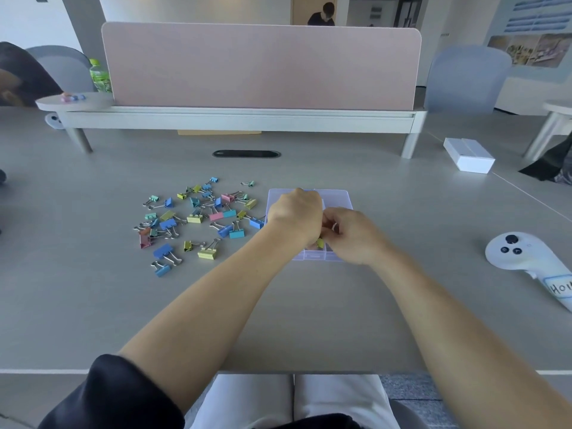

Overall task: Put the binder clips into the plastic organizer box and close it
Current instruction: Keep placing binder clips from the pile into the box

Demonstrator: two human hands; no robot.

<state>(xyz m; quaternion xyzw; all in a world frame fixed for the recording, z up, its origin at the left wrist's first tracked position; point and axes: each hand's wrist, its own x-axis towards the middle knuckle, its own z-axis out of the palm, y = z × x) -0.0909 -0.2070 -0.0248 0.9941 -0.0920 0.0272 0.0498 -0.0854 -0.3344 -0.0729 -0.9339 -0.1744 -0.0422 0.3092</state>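
**Technician A:** Where is the plastic organizer box [340, 198] sitting, and is it shut?

**Technician B:** It is sitting on the desk [309, 305] at 12 o'clock from the person; it is judged to be lying open, since compartment walls are showing at its near edge; both hands are covering most of it.

**Technician A:** What are the hands gripping?

**Technician B:** The left hand [294, 215] is hanging over the box with its fingers curled downward; the right hand [353, 235] is meeting it from 3 o'clock, fingers likewise curled; a yellow clip [320, 243] is showing between them over the near compartments; I cannot tell which hand is pinching it, or whether either is.

**Technician A:** How far is the job progressing?

**Technician B:** By my estimate it is only beginning; the bulk of the binder clips [198, 218] is lying loose on the desk at 9 o'clock from the box, just beside it; the contents of the box are mostly hidden; nearly all the loading, plus the closing, is waiting to be done.

**Technician A:** Anything else nearby?

**Technician B:** A white controller [520, 252] is lying at 3 o'clock, well apart.
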